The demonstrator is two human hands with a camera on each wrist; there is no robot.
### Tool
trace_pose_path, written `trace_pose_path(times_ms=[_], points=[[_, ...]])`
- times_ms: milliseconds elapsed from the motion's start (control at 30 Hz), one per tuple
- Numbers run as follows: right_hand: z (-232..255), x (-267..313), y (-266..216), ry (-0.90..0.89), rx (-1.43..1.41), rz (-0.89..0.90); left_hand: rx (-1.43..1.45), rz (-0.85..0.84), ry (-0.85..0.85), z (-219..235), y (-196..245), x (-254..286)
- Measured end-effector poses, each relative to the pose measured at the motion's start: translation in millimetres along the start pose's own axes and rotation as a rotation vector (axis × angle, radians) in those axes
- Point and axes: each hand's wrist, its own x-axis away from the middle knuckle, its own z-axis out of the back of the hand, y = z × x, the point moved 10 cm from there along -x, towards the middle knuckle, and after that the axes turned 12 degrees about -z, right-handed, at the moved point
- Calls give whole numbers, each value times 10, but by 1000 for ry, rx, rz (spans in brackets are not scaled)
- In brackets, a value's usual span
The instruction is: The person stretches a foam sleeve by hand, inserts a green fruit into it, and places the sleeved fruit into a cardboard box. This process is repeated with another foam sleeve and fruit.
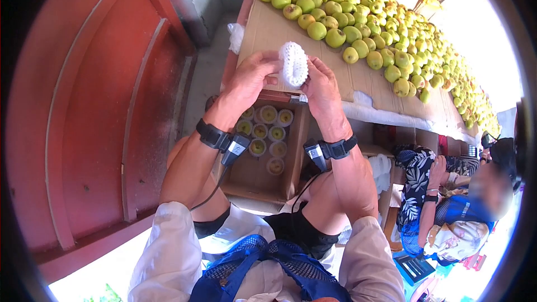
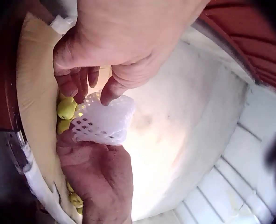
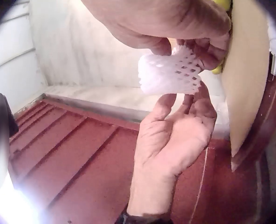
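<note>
Both hands hold a white foam fruit net (image 1: 293, 66) out in front, over the near edge of the table. In the head view a loop-shaped opening shows in it. My left hand (image 1: 246, 81) has its fingertips at the net's left side; in the left wrist view its thumb (image 2: 109, 93) lies on the net's edge. My right hand (image 1: 323, 86) pinches the opposite side between thumb and fingers. The net's open mesh (image 3: 187, 70) faces the fingers in the right wrist view. Some fingertips are hidden behind it.
Many green apples (image 1: 335, 38) cover the cardboard-topped table (image 1: 330, 70). Below sits a cardboard box (image 1: 240, 179) with several apples in foam nets. A red metal door (image 1: 89, 106) stands at left. Another person (image 1: 442, 207) sits at right beside more white foam nets (image 1: 380, 170).
</note>
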Motion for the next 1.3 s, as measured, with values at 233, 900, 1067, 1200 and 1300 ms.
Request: trace_pose_path(times_ms=[233,900,1067,1200,1300], points=[[34,-9,-9,99,83,50,-540,-155,116,68,252,48],[80,66,-205,141,140,81,-823,-407,42,117,306,-48],[15,76,-227,100,190,121,-977,-439,165,59,577,105],[30,46,-156,68,7,62,-1027,-450,192,53,621,147],[37,20,-150,35,-68,36,-1084,-445,179,2,641,175]])
